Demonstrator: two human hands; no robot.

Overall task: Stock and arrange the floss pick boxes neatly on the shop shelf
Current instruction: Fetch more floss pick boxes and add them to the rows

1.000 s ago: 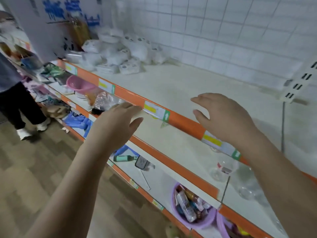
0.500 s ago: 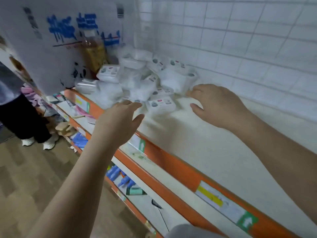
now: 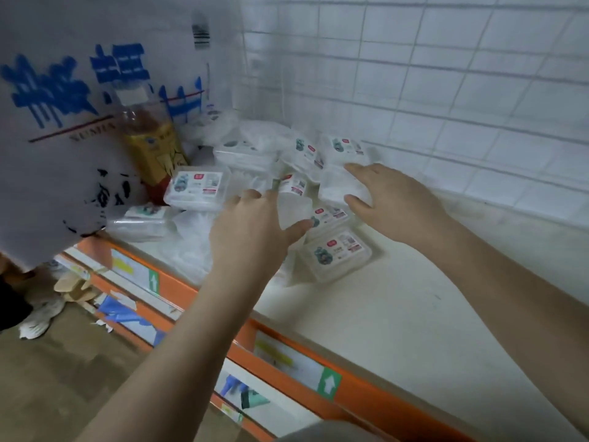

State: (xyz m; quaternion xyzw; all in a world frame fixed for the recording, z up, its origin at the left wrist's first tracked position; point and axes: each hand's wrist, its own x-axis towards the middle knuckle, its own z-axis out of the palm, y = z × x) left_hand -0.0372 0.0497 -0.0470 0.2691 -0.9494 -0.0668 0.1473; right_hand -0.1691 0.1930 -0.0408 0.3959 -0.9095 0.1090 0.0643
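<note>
Several clear floss pick boxes with small printed labels lie in a loose, untidy heap at the left end of the white shelf [image 3: 398, 314]. One box [image 3: 338, 255] lies flat at the heap's near right edge, another [image 3: 197, 189] sits higher on the left. My left hand [image 3: 251, 231] reaches over the heap's front, fingers spread and relaxed, thumb beside a clear box [image 3: 294, 210]. My right hand [image 3: 389, 202] hovers over the heap's right side, fingers extended, fingertips at a box [image 3: 338, 186]. Neither hand holds anything.
A bottle with a yellow label [image 3: 153, 145] stands behind the heap on the left. A white bag with blue print [image 3: 63, 122] hangs at the shelf's left end. The shelf has an orange front rail [image 3: 366, 397] with price tags. A white tiled wall [image 3: 446, 74] backs it.
The view has swung left and closer to the heap of boxes. Both hands have moved forward from above the bare shelf onto the heap.
</note>
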